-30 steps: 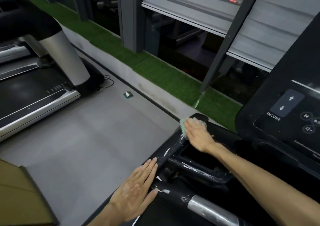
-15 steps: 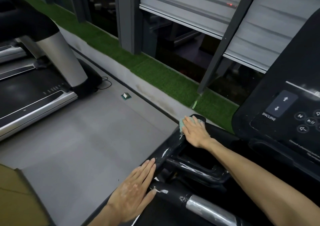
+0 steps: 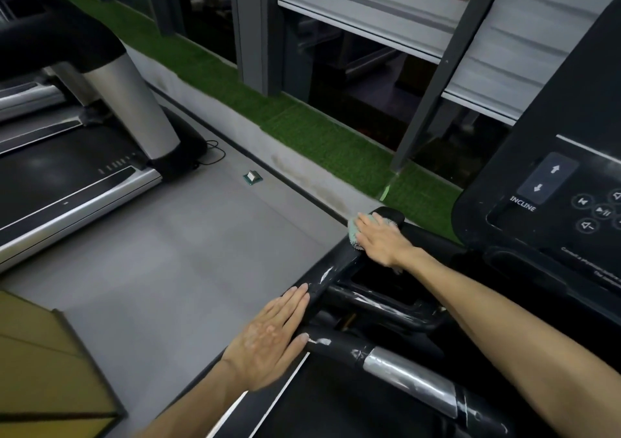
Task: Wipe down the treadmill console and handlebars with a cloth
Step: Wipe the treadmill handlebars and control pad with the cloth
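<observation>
The treadmill's black console (image 3: pixel 551 195) with INCLINE buttons rises at the right. Its black left handlebar (image 3: pixel 331 274) runs from the lower middle up to a rounded end. My right hand (image 3: pixel 379 239) lies flat on a pale green cloth (image 3: pixel 353 231) and presses it onto the far end of that handlebar. Only the cloth's left edge shows beside my fingers. My left hand (image 3: pixel 272 336) rests flat with straight fingers against the near part of the handlebar, by a silver grip sensor (image 3: pixel 410 380).
A second treadmill (image 3: pixel 77 175) with a silver upright stands at the left across grey floor (image 3: pixel 188 252). A small green-and-white object (image 3: pixel 252 177) lies on the floor. A green turf strip (image 3: pixel 302 135) runs along the dark windows. A yellow-brown box corner (image 3: pixel 43 370) sits bottom left.
My right hand and the cloth stay at the far end of the handlebar with only slight shifts. My left hand has not moved. The view has drifted a little.
</observation>
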`<state>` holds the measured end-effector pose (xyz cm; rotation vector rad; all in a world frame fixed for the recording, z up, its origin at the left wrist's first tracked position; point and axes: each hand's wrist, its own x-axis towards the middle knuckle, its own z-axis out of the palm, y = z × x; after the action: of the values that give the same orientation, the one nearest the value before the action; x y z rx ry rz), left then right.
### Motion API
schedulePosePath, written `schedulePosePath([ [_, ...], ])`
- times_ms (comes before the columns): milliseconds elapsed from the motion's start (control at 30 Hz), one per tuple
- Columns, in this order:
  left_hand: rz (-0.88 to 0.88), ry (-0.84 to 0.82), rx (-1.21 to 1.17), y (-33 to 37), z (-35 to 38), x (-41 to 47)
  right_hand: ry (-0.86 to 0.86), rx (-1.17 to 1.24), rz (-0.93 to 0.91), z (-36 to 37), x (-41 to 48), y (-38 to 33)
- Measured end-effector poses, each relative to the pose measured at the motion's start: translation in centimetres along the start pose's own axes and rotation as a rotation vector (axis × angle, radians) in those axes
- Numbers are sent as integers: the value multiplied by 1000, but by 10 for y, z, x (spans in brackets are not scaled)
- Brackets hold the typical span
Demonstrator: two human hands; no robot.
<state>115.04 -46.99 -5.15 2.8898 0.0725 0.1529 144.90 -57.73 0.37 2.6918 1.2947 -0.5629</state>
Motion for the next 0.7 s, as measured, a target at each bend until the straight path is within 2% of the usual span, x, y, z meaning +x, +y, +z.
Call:
schedulePosePath([
  [100, 0, 17, -42, 0, 1, 1, 40, 18, 28, 11, -13, -19],
  [233, -1, 14, -36, 0, 2, 1, 5, -44, -230, 24, -56, -61],
  [333, -4, 16, -29, 0, 3, 0, -46, 13, -371, 27, -62, -63],
  [400, 2, 19, -37, -1, 3, 0, -34, -20, -334, 21, -43, -46],
  [500, -7, 22, -30, 0, 3, -2, 20, -42, -107, 7, -18, -21],
  [567, -3, 29, -17, 1, 2, -2, 36, -4, -38, 6, -18, -27],
  [633, -4, 20, -35, 1, 1, -1, 52, 42, -48, 14, -33, -44],
  [700, -5, 23, -24, 2, 1, -1, 43, 48, -159, 26, -53, -62],
])
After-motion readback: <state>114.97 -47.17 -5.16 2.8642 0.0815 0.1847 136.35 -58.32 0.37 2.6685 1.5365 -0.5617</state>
